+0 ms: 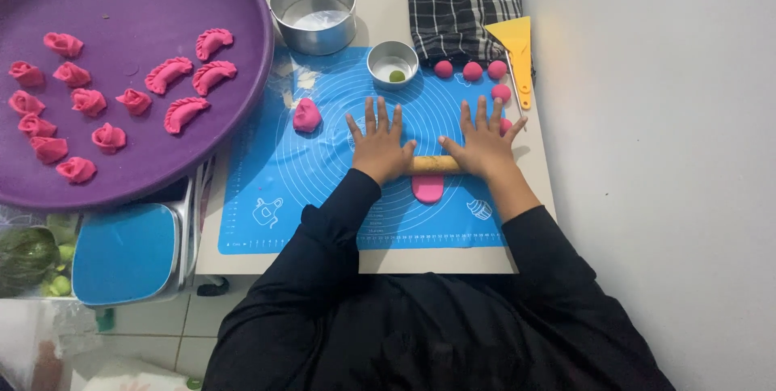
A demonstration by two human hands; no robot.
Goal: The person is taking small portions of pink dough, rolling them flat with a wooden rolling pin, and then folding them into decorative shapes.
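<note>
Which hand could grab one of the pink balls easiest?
The right hand, probably. The pink balls sit just beyond its fingers, beside the yellow scraper. The left hand lies farther away on the rolling pin.

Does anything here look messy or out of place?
Nothing much stands out. Both hands, left and right, press flat on the rolling pin over pink dough. Only white flour smears mark the blue mat.
</note>
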